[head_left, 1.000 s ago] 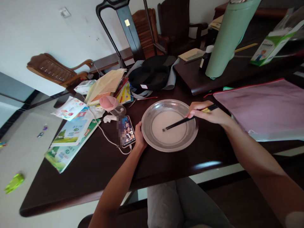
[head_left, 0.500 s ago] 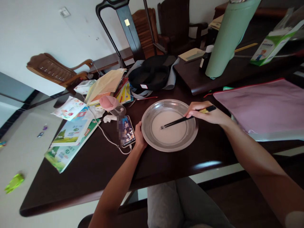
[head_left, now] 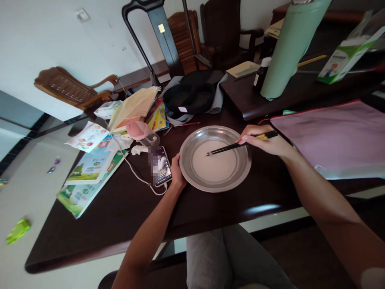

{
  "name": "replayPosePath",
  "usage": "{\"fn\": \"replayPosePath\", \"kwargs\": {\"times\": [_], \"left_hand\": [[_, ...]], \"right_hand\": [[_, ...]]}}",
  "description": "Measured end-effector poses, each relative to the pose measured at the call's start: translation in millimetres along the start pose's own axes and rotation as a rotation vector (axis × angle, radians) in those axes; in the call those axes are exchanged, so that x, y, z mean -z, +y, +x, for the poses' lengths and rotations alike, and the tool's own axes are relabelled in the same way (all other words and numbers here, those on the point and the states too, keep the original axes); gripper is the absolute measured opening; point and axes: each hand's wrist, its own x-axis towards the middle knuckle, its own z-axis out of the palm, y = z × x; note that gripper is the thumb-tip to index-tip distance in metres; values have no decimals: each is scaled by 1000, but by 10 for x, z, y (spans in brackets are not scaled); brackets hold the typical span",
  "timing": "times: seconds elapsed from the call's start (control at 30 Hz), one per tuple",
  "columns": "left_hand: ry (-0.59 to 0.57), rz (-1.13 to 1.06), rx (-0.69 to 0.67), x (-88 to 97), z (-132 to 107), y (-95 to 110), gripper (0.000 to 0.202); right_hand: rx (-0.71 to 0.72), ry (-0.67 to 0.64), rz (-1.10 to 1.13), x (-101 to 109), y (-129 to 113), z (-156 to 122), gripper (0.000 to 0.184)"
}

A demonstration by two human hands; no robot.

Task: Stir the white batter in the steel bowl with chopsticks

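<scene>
A round metal pan [head_left: 192, 180] holding a thin whitish liquid sits on the dark wooden table [head_left: 126, 216]. My right hand [head_left: 264, 140] is closed round a pair of black chopsticks [head_left: 231, 147] whose tips reach into the liquid near the pan's middle. My left hand [head_left: 177, 172] rests against the pan's left rim, fingers curled on its edge. A phone [head_left: 161, 165] with a lit screen lies just left of that hand, with a white cable plugged in.
Booklets and packets [head_left: 90, 168] clutter the table's left side, with a pink object [head_left: 138, 130] and a black bag [head_left: 189, 94] behind the pan. A tall green flask [head_left: 288, 44], a green box [head_left: 343, 60] and a purple pouch [head_left: 333, 132] stand at the right. Wooden chairs [head_left: 66, 86] behind.
The chopstick tips have shifted up and slightly away across the liquid, from the pan's middle toward its far side. My left hand has stayed on the rim.
</scene>
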Motion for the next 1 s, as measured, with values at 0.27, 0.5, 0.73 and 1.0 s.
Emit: {"fn": "replayPosePath", "kwargs": {"times": [0.27, 0.5, 0.73, 1.0], "left_hand": [[9, 0, -2, 13, 7, -8, 24], [-5, -14, -2, 39, 33, -26, 24], [7, -32, 2, 20, 20, -14, 22], [5, -21, -20, 20, 17, -15, 21]], "right_hand": [[3, -84, 105, 29, -5, -21, 33], [-44, 97, 20, 45, 4, -14, 38], [-7, -120, 121, -12, -24, -11, 37], [-63, 118, 19, 102, 21, -29, 42]]}}
